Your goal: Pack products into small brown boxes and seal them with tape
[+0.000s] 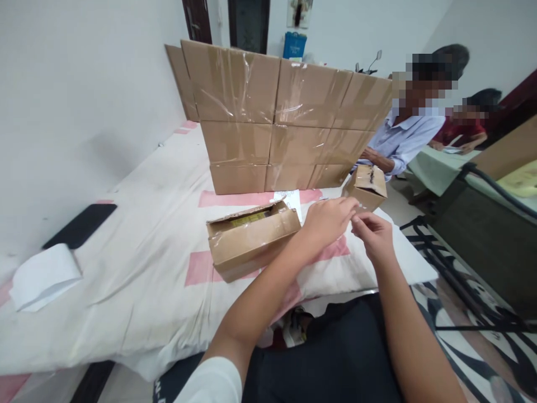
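Left hand (327, 221) and right hand (376, 235) drawn together at the fingertips

Nearest thing: a small, closed, brown cardboard box (366, 196) with dark marks on its top, just beyond the fingertips, away from the wearer. Left fingertips overlap its lower edge in this view; contact cannot be told.

Second: an oblong, open-topped brown cardboard box (255, 246), yellowish contents partly showing. Lies left of both hands, left hand much the nearer. Long axis runs roughly side to side, right end angled farther from the wearer. Left forearm crosses in front of its near right corner.

Hands: left palm down, fingers lightly bent, reaching rightward. Right fingers curled, thumb up toward the index finger, tips meeting the left hand's. Gap between the two sets of tips is very slight. Anything thin pinched there is too small to make out; cannot tell if either hand grasps something. Neither visibly grips a box.

Around: a flat white paper sheet (413, 254) beneath and right of the right hand, on a table draped in off-white cloth with pink patches (138, 240). Behind, a wall of stacked, taped brown cartons (239, 143). Past the small box, a co-worker in a pale blue shirt (413, 143).
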Available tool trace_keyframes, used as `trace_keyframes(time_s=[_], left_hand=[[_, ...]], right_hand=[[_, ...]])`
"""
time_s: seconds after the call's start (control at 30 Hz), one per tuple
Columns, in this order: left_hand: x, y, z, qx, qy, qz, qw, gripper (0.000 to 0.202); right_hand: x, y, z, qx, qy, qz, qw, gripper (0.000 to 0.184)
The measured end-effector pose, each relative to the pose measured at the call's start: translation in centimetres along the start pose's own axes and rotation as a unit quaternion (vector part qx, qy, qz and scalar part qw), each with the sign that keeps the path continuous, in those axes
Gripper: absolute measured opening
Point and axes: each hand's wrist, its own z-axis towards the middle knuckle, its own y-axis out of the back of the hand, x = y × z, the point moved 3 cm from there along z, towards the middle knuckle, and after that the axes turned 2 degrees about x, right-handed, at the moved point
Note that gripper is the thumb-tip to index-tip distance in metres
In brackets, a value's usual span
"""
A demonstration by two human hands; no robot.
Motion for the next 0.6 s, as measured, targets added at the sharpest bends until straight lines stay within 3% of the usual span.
trace_keyframes(time_s=[0.1, 0.2, 0.27, 0.33, 0.4, 0.47, 0.53, 0.6], left_hand=[[-0.2, 1.4, -0.3, -0.006, -0.029, 0.05, 0.998, 0.02], [-1.0, 4.5, -1.1, -0.055, -0.052, 0.058, 0.995, 0.022], [-1.2, 7.7, -2.1, -0.102, -0.039, 0.022, 0.994, 0.028], [-0.7, 10.8, -3.3, -0.111, 0.003, -0.032, 0.993, 0.029], [0.4, 13.1, -4.5, -0.085, 0.053, -0.065, 0.993, 0.029], [2.1, 14.3, -5.6, -0.04, 0.093, -0.08, 0.992, 0.031], [4.0, 14.4, -6.3, 0.013, 0.135, -0.081, 0.987, 0.033], [5.8, 14.0, -6.7, 0.06, 0.187, -0.068, 0.978, 0.033]], right_hand=[[-0.3, -1.1, 0.3, 0.027, -0.049, 0.03, 0.998, 0.043], [-1.2, -1.6, 1.3, 0.028, -0.093, 0.051, 0.994, 0.051], [-1.1, -2.1, 1.9, 0.016, -0.075, 0.022, 0.997, 0.056], [-0.1, -3.5, 2.1, 0.024, -0.005, -0.019, 1.0, 0.057], [1.4, -6.2, 1.8, 0.084, 0.072, -0.051, 0.993, 0.056], [2.7, -9.6, 0.9, 0.174, 0.126, -0.07, 0.974, 0.052], [3.3, -12.5, -0.1, 0.246, 0.148, -0.066, 0.956, 0.045], [3.1, -14.2, -0.6, 0.262, 0.152, -0.05, 0.952, 0.039]])
